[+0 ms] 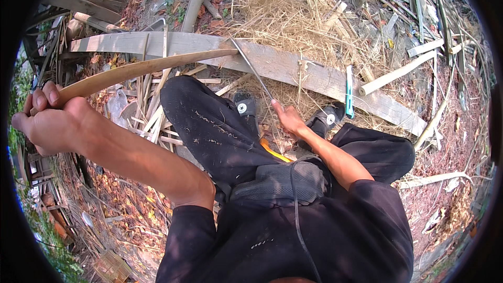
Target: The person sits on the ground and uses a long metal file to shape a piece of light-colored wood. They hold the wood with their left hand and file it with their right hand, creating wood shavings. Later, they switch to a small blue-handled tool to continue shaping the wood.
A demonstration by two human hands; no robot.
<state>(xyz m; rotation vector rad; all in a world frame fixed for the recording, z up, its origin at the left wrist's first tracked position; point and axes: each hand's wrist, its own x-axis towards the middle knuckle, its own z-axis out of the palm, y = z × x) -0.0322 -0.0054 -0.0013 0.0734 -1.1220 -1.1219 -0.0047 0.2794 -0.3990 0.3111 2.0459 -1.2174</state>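
My left hand is closed round the near end of a long, flat bamboo strip, out at the far left. The strip runs to the right above a grey wooden plank, and its far end meets a knife blade. My right hand grips that knife between my knees; its handle is mostly hidden in the fingers. The long, narrow blade points up and to the left, its tip over the plank. A turquoise box cutter rests on the plank, right of my right hand.
Pale shavings are heaped beyond the plank. Split bamboo pieces lie near my left knee, beside a clear plastic bag. A bamboo pole lies at the right. Stacked boards stand at the far left. A cable hangs down my front.
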